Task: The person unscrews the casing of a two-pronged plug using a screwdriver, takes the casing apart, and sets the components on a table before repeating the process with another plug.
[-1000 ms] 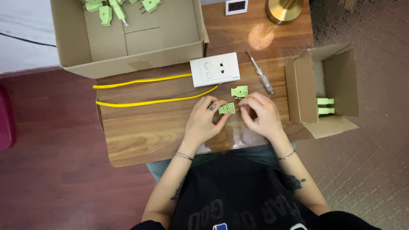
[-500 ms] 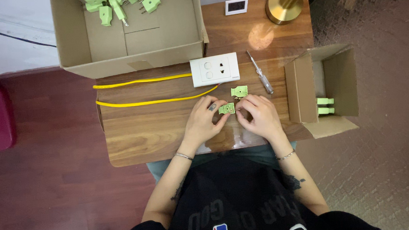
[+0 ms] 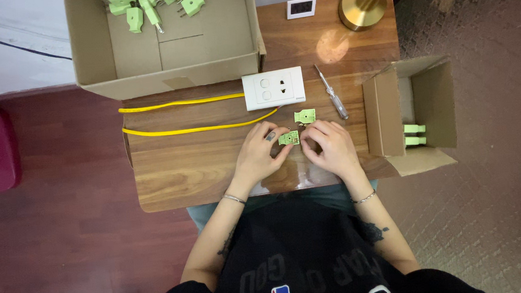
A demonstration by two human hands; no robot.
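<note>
The fingertips of both hands meet on a small green plug part (image 3: 288, 138), held just above the wooden table (image 3: 172, 169) near its front edge; the left hand (image 3: 260, 154) pinches it from the left with thumb and forefinger closed narrow on its edges, and the right hand (image 3: 329, 147) closes on its right side, fingers curled in tight, though exactly which fingertips touch it is too small to tell; the piece looks like light, stiff moulded plastic, probably a little slick and with small metal bits inside, so it is best taken by its flat outer edges rather than by any thin tab; just beyond it lies a second green plug part (image 3: 306, 115), apart from the hands; past that sits a white wall socket plate (image 3: 273, 88) with a yellow cable (image 3: 182, 130) running left across the table in two lines; a screwdriver (image 3: 331, 91) with a clear handle lies just to the right of the socket; farther out, a large cardboard box (image 3: 166, 50) holds more green plugs (image 3: 146, 4) at its far end; a smaller cardboard box (image 3: 416, 114) at the right edge holds two green pieces; a brass lamp base (image 3: 363, 7) stands at the far corner.
</note>
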